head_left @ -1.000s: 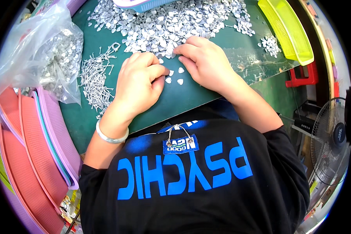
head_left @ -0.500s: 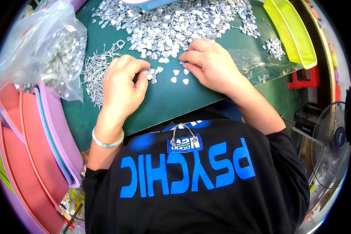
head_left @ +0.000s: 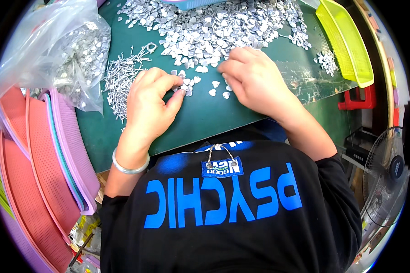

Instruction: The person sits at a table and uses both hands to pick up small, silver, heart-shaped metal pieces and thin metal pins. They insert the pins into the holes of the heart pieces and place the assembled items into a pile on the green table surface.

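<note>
A: Green bench mat (head_left: 200, 118), smooth, dark. What has changed since a second ago?

B: Left hand (head_left: 148, 107) has slid off the few loose heart pieces (head_left: 212, 92), which now lie bare between the hands; its fingers are curled, thumb to forefinger, but I cannot tell whether a piece is pinched. Right hand (head_left: 255, 79) has crept up to the heap's edge, fingers bent flat over it, gripping nothing visible. Sorting looks mid-run.

A: Materials, near to far?

B: Stacked pink mesh trays (head_left: 41, 168), plastic; thin metal pins (head_left: 120, 79), bundled; heap of silver hearts (head_left: 205, 27), flat, shiny; clear bag (head_left: 54, 50), crinkled; yellow basket (head_left: 346, 41).
</note>
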Motion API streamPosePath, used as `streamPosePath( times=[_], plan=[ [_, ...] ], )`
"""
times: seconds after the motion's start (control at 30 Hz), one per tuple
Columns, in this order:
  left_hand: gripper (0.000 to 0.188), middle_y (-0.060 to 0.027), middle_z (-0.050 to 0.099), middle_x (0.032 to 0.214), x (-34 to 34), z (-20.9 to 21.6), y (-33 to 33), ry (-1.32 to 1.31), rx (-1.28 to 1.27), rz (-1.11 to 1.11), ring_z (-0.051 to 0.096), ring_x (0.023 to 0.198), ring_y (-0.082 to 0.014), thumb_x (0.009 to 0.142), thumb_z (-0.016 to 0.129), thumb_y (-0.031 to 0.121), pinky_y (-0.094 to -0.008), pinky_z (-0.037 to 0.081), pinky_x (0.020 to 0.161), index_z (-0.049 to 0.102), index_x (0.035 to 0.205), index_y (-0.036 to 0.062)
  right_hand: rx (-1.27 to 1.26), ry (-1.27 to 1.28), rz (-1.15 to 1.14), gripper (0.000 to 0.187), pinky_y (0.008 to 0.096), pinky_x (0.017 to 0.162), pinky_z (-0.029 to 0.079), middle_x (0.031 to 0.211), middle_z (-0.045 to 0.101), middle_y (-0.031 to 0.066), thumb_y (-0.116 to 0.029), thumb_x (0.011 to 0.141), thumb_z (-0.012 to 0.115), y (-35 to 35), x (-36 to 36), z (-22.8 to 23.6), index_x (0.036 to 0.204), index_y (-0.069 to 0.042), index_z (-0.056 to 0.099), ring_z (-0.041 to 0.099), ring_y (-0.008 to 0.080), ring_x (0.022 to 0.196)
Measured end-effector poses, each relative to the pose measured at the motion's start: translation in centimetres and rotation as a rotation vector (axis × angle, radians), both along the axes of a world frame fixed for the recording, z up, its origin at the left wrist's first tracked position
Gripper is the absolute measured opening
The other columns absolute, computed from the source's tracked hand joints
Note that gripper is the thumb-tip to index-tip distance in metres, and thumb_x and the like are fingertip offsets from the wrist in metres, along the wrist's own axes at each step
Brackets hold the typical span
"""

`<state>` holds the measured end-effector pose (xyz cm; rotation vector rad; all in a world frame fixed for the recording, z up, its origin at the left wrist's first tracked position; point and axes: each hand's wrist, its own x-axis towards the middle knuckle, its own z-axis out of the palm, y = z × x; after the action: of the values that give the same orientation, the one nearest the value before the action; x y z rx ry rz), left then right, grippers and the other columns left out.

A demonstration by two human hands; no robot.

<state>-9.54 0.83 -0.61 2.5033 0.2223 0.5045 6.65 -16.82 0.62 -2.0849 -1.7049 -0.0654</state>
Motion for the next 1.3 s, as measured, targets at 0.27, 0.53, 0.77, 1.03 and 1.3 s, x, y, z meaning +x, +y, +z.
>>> streamPosePath(
  times=[0.27, 0.53, 0.77, 1.03, 1.3],
  plan=[
    [0.017, -0.0057, 0.056, 0.079, -0.6, 0.2, -0.2, -0.010, 0.002, 0.032, 0.054, 0.078, -0.0260, 0.071, 0.070, 0.003, -0.0376, 0.045, 0.071, 0.069, 0.087, 0.0093, 0.012, 0.023, 0.136, 0.017, 0.0394, 0.074, 0.047, 0.086, 0.057, 0.0077, -0.007, 0.072, 0.064, 1.4, -1.0, -0.7, 0.088, -0.007, 0.069, 0.057, 0.0277, 0.085],
    [0.019, -0.0059, 0.056, 0.079, -1.1, 0.0, -0.2, -0.058, 0.030, -0.005, 0.055, 0.077, -0.0264, 0.070, 0.066, 0.000, -0.0377, 0.045, 0.070, 0.069, 0.087, 0.0089, 0.046, 0.036, 0.157, 0.021, 0.0391, 0.076, 0.047, 0.087, 0.057, 0.0079, -0.005, 0.071, 0.064, 2.0, -1.3, -1.0, 0.091, -0.008, 0.070, 0.057, 0.0280, 0.086],
    [0.019, -0.0071, 0.058, 0.080, -1.1, -0.1, -0.3, -0.055, 0.023, -0.003, 0.055, 0.076, -0.0249, 0.073, 0.064, -0.005, -0.0349, 0.045, 0.068, 0.069, 0.088, 0.0055, 0.100, 0.127, 0.123, 0.009, 0.0400, 0.073, 0.049, 0.083, 0.057, 0.0076, -0.009, 0.076, 0.065, 1.8, -1.1, -1.3, 0.084, -0.008, 0.069, 0.058, 0.0283, 0.084],
    [0.017, -0.0056, 0.056, 0.075, -1.0, -0.2, -0.4, -0.104, 0.003, 0.015, 0.054, 0.074, -0.0257, 0.070, 0.064, -0.003, -0.0368, 0.045, 0.068, 0.069, 0.082, 0.0074, 0.007, 0.056, 0.070, 0.004, 0.0402, 0.072, 0.050, 0.080, 0.057, 0.0081, -0.011, 0.078, 0.066, 3.1, -1.8, -0.8, 0.076, -0.007, 0.066, 0.059, 0.0291, 0.080],
    [0.016, -0.0045, 0.055, 0.074, -1.2, 0.1, -0.5, -0.069, 0.005, -0.032, 0.054, 0.073, -0.0253, 0.068, 0.065, -0.003, -0.0369, 0.045, 0.066, 0.069, 0.079, 0.0084, 0.187, 1.617, 0.036, 0.009, 0.0273, 0.075, 0.051, 0.103, 0.066, 0.0134, -0.001, 0.089, 0.058, 2.4, 0.2, 1.2, 0.095, 0.003, 0.064, 0.064, 0.0152, 0.086]
  ],
)
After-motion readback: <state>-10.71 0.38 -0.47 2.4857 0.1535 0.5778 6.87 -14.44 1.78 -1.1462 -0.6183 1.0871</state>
